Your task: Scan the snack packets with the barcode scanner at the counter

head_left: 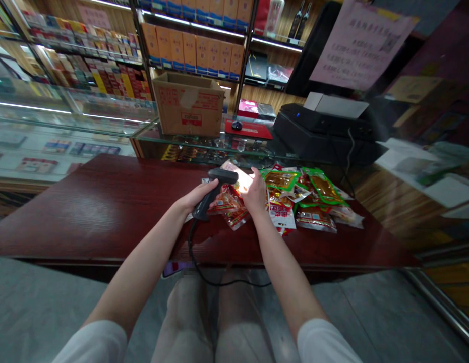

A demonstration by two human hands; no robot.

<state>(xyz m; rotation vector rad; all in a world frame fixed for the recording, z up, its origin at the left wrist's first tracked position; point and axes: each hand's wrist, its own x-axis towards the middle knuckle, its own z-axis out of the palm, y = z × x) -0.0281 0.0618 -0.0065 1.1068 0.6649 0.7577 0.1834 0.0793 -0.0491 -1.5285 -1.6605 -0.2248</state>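
Observation:
My left hand (198, 195) is wrapped round the handle of a black barcode scanner (221, 176), its head turned to the right. Bright light from it falls on a snack packet (238, 175) that my right hand (256, 191) grips; glare hides its print. Below both hands lie red snack packets (236, 210) on the dark red table. Right of my right hand is a heap of packets, among them a green-edged packet (282, 179) and a red and white packet (282, 212). A black cable (189, 242) hangs from the scanner over the table's front edge.
Behind the table (79, 206) stands a glass counter (143, 132) bearing an open cardboard box (191, 108), a black mouse (237, 125) on a red mat (257, 130), and a black printer-like machine (317, 126). Stocked shelves (192, 50) line the back.

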